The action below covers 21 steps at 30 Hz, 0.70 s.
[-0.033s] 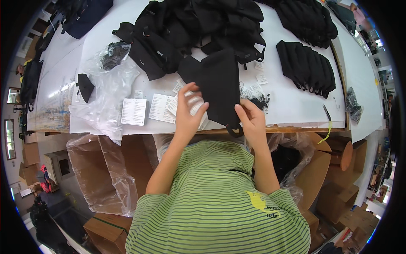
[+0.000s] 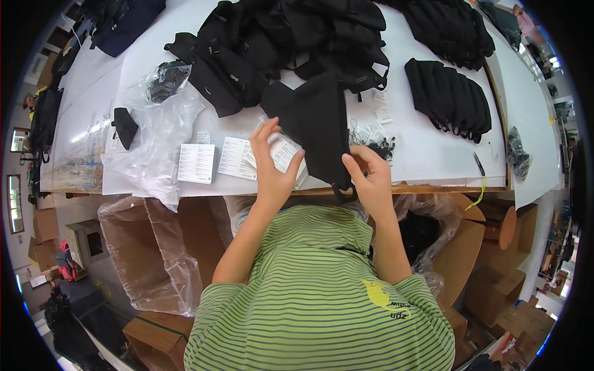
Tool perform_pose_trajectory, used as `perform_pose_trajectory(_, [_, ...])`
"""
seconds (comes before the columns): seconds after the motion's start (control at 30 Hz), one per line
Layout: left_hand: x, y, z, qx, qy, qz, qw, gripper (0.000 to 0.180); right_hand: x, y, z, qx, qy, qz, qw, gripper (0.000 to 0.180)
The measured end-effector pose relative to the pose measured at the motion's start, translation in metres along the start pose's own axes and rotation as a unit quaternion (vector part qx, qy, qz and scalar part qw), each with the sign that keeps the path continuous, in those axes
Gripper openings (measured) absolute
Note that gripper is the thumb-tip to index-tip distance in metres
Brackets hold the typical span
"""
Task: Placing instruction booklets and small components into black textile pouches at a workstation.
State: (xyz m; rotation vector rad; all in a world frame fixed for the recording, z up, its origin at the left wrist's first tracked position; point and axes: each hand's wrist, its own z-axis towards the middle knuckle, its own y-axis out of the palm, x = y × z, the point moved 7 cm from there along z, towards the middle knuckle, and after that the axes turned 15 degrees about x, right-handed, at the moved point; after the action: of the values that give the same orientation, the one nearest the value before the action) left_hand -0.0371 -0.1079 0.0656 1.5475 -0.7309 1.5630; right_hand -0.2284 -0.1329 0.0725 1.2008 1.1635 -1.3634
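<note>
Head view. Your left hand [image 2: 272,167] sits at the near edge of the white table [image 2: 433,154], fingers spread and curled around a small white printed card [image 2: 281,151] lifted off the loose stack of leaflets [image 2: 238,157]. The card is grasped, not merely touched: the thumb is on its near side and the fingertips show above it. Your right hand [image 2: 370,176] pinches the lower right edge of a black fabric pouch [image 2: 312,120], thumb and forefinger closed on the cloth. The pouch lies flat, its lower end hanging slightly over the table edge toward you, which keeps its opening within reach of both hands. The card is held just beside the pouch's left edge, touching or nearly so; I cannot tell which.

The layout reads as sorted by stage. A large heap of black bags [image 2: 284,43] lies behind the pouch, within arm's reach. A neat overlapping row of folded black pouches [image 2: 448,99] lies well to your right, apart from the heap. Crumpled clear plastic bags [image 2: 158,133] lie to your left, beside another leaflet [image 2: 196,163]. A small cluster of black cords and tags [image 2: 377,145] sits just beyond your right hand. Open cardboard boxes lined with plastic [image 2: 154,247] stand below the table edge.
</note>
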Motion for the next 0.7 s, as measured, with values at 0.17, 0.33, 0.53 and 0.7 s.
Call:
perform_pose_trajectory(0.17, [0.076, 0.015, -0.024, -0.072, 0.434, 0.300, 0.846, 0.042, -0.063, 0.002, -0.007, -0.068, -0.154, -0.195, 0.966, 0.007])
perform_pose_trajectory(0.33, [0.072, 0.011, -0.028, -0.117, 0.484, 0.308, 0.810, 0.025, -0.082, 0.002, -0.012, -0.071, -0.226, -0.204, 0.950, 0.007])
perform_pose_trajectory(0.53, [0.076, 0.014, -0.034, -0.171, 0.458, 0.302, 0.818, 0.032, -0.083, -0.003, -0.012, -0.039, -0.216, -0.191, 0.957, 0.009])
perform_pose_trajectory(0.7, [0.080, 0.016, -0.030, -0.160, 0.445, 0.336, 0.815, 0.035, -0.089, 0.001, -0.016, -0.060, -0.239, -0.188, 0.951, 0.010])
